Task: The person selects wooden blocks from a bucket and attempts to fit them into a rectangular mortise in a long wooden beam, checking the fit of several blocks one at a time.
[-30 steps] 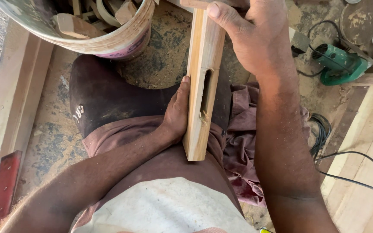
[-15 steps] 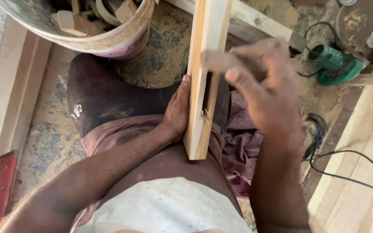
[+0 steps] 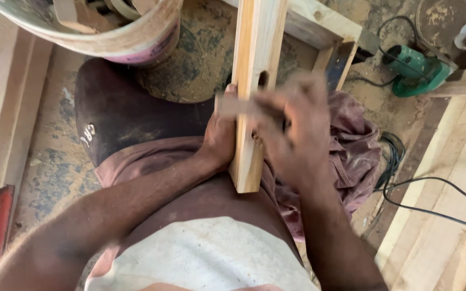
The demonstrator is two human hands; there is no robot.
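Sawdust floor [image 3: 200, 59] lies beyond both hands: left [image 3: 219, 140] clamps wooden rail's [image 3: 254, 91] edge, right [image 3: 292, 129] pinches blurred wood piece [image 3: 238, 105].

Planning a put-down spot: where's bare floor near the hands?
Free: the dusty floor strip between the left timber edging and the dark seat. Smaller patch between bucket and slotted wood rail. Crowded: to the right, cloth, cables, green power tool.
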